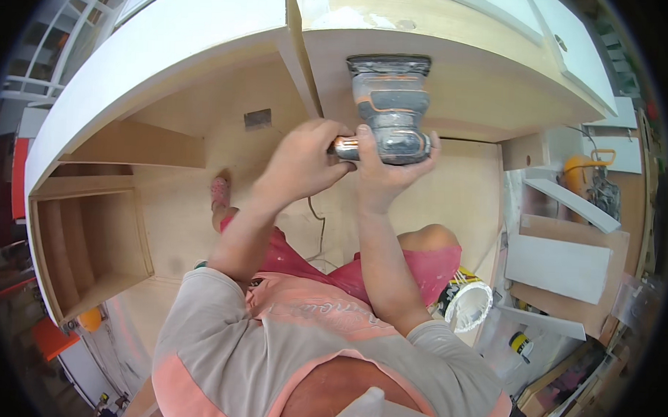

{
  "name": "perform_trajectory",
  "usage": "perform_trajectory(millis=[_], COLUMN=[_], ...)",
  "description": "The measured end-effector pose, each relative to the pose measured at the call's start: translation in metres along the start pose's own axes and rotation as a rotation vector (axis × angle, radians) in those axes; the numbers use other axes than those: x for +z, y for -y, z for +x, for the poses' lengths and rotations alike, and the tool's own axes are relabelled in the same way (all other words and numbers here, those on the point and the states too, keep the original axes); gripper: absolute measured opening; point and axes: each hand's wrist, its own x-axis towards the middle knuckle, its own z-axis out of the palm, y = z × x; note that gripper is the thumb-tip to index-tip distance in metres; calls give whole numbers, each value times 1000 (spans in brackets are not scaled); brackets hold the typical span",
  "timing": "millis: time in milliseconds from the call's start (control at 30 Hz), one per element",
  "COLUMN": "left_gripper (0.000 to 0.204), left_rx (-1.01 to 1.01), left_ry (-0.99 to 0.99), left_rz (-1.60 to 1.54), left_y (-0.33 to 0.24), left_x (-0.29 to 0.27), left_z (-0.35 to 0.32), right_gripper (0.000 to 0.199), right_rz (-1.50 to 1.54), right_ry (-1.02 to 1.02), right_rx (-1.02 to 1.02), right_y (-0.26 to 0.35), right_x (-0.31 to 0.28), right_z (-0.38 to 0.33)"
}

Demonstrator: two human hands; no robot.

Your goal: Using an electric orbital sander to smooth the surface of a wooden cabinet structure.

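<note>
Grey-and-coral cloth shirt (269, 368) nearest my camera, cut off below. Left hand (299, 161) clamped on the stubby grip, right hand (392, 177) cupping the rounded rear of the dusty plastic sander (393, 100), partly hidden. Flat black pad (389, 65) sits against pale wood panel (485, 89), abrasive face unseen.

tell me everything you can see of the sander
The sander has a grey-and-black body with orange trim, plastic by its look, coated with pale dust. Its wide, flat, dark pad faces forward and appears to meet the wood panel. The left hand holds the short orange-and-black part jutting left; the right hand wraps the rounded rear end. Whether it is running cannot be told.
</note>
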Motion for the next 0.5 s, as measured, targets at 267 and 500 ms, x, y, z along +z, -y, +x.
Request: perform_trajectory(millis=[267, 500], left_gripper=[34, 54], left_rx=[278, 331], left_ry=[-295, 145], left_rz=[603, 578], left_y=[17, 89], left_x=[-193, -200], left_z=[78, 121], right_gripper=[92, 87], right_rz=[95, -162], right_ry=[-142, -88], right_rx=[-131, -331], right_y=[48, 40], right_x=[20, 56], right_z=[18, -13])
